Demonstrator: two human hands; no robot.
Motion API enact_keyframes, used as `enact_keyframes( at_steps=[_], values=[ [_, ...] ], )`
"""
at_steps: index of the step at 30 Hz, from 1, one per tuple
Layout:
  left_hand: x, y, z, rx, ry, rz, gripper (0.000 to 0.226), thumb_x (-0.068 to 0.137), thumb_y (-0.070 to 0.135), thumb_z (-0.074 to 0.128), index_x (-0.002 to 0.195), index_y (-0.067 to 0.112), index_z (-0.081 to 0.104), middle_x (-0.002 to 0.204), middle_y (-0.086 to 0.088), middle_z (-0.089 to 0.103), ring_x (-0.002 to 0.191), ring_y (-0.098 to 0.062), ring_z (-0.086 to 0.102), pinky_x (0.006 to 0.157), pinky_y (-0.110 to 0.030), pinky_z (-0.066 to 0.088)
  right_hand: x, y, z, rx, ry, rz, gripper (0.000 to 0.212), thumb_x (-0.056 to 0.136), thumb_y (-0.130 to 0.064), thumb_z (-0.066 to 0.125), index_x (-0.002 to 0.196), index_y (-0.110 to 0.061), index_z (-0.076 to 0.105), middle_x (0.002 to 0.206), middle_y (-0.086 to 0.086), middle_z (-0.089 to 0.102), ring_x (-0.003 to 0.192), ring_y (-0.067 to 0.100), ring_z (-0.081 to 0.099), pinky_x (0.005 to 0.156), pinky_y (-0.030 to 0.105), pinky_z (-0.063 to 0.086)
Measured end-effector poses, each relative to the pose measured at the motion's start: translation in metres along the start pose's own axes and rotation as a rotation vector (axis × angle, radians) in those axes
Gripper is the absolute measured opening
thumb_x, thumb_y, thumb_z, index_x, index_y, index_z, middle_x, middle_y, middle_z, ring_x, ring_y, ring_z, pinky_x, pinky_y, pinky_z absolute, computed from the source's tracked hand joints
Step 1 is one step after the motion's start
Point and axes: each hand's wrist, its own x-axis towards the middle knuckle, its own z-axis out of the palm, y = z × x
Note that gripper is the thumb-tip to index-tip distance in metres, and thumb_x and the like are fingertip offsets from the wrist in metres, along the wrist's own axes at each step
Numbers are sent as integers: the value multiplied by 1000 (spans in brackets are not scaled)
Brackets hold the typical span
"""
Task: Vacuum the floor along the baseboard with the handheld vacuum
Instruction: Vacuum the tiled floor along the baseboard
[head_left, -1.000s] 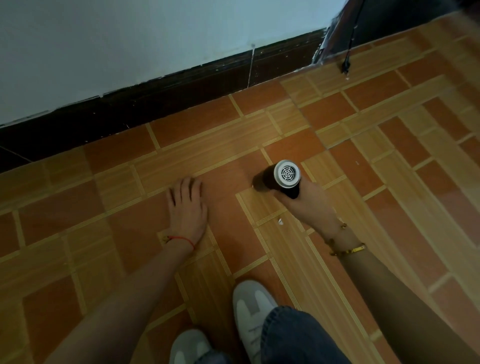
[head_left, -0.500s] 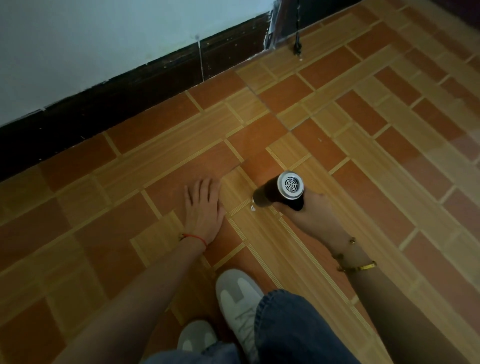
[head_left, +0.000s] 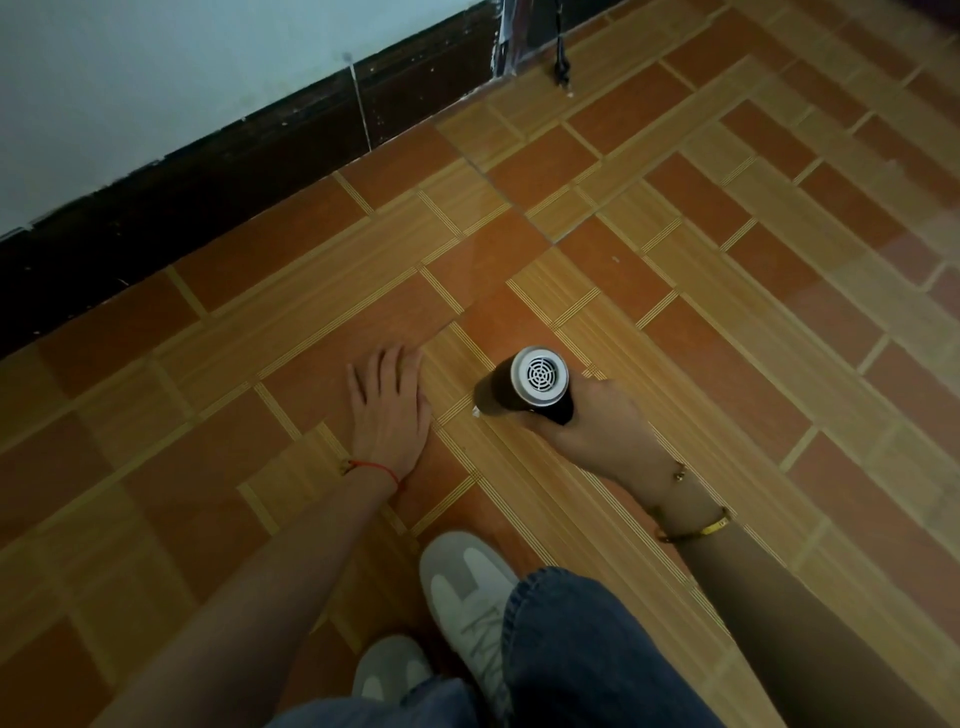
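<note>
Between curled right hand (head_left: 597, 431) fingers sits the handheld vacuum (head_left: 524, 387), nozzle apparently touching the floor (head_left: 727, 322); just beside it, left hand (head_left: 389, 410) fingers lie flat, well short of the baseboard (head_left: 208, 208).

Front tip of the black cylindrical handheld vacuum with the round white grille cap (head_left: 524, 387) too dim to tell whether touching the orange and tan patterned tile floor (head_left: 727, 322). Fingers of the right hand (head_left: 597, 434) hidden behind the vacuum's body. Dark brown baseboard (head_left: 218, 208) cut off at the left edge. Thin black dangling cord (head_left: 560, 57) cut off at the top; end too small to make out. White and grey sneakers (head_left: 467, 587) partly covered by blue denim trouser legs (head_left: 576, 654), cut off at the bottom edge. Both forearms likewise cut off below.
</note>
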Motion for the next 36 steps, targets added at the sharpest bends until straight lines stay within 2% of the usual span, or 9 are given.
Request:
enact_keyframes(
  at_steps=[5, 8, 11, 17, 20, 23, 27, 31, 36],
  values=[
    [0, -2, 1, -3, 13, 7, 53, 95, 28, 41, 147, 16, 40, 153, -15, 40, 144, -35, 33, 117, -64, 21, -1, -9, 0, 58, -63, -37, 59, 73, -75, 48, 103, -23, 53, 72, -10, 59, 62, 8, 57, 57, 29, 48],
    [0, -3, 0, -10, 13, 12, 53, 94, 29, 40, 146, 16, 41, 153, -15, 40, 144, -34, 33, 117, -64, 21, -3, -15, 2, 9, -104, -65, 48, 82, -62, 57, 108, -22, 52, 70, -13, 56, 61, 5, 55, 58, 26, 46],
    [0, -6, -1, 0, 5, 24, 54, 95, 30, 39, 147, 16, 41, 153, -14, 40, 144, -34, 34, 117, -64, 22, -3, -21, 1, 14, -88, -64, 44, 82, -60, 58, 107, -24, 51, 72, -11, 57, 63, 8, 57, 59, 27, 48],
    [-2, -12, -1, -4, 2, 25, 52, 96, 31, 36, 147, 16, 40, 152, -14, 42, 144, -34, 34, 117, -64, 22, -3, -27, -2, 63, -159, -118, 31, 87, -44, 65, 103, -21, 52, 69, -16, 49, 57, 1, 49, 52, 13, 36],
    [-2, -14, -1, -11, 9, 19, 51, 97, 31, 35, 145, 15, 42, 151, -14, 43, 143, -34, 35, 117, -64, 22, -3, -30, 0, 89, -165, -139, 41, 86, -47, 65, 113, -19, 53, 76, -14, 54, 62, 3, 52, 56, 14, 39],
    [-3, -16, -2, -7, 17, 16, 50, 97, 30, 39, 144, 15, 43, 150, -15, 44, 142, -35, 36, 116, -65, 23, -3, -30, 5, 75, -174, -127, 45, 84, -55, 61, 112, -20, 53, 75, -12, 56, 62, 5, 54, 57, 21, 44],
    [-5, -21, -3, 11, 28, 12, 50, 96, 29, 41, 145, 16, 42, 150, -14, 44, 142, -34, 37, 116, -65, 24, -2, -32, 7, 1, -104, -76, 61, 77, -76, 42, 101, -20, 53, 69, -9, 56, 59, 10, 55, 56, 30, 50],
    [-6, -22, -3, 27, 24, 16, 51, 96, 29, 40, 145, 15, 42, 150, -15, 44, 141, -35, 38, 115, -65, 25, 2, -31, 8, -48, -5, -38, 52, 85, -65, 50, 117, -24, 50, 76, -11, 58, 69, 13, 60, 60, 32, 51],
    [-5, -23, -5, 41, 17, 25, 52, 96, 30, 38, 146, 15, 40, 149, -15, 45, 140, -35, 39, 114, -65, 28, 10, -28, 7, 5, 121, -16, 60, 85, -58, 58, 132, -24, 44, 86, -4, 67, 75, 20, 65, 66, 39, 55]
  ],
)
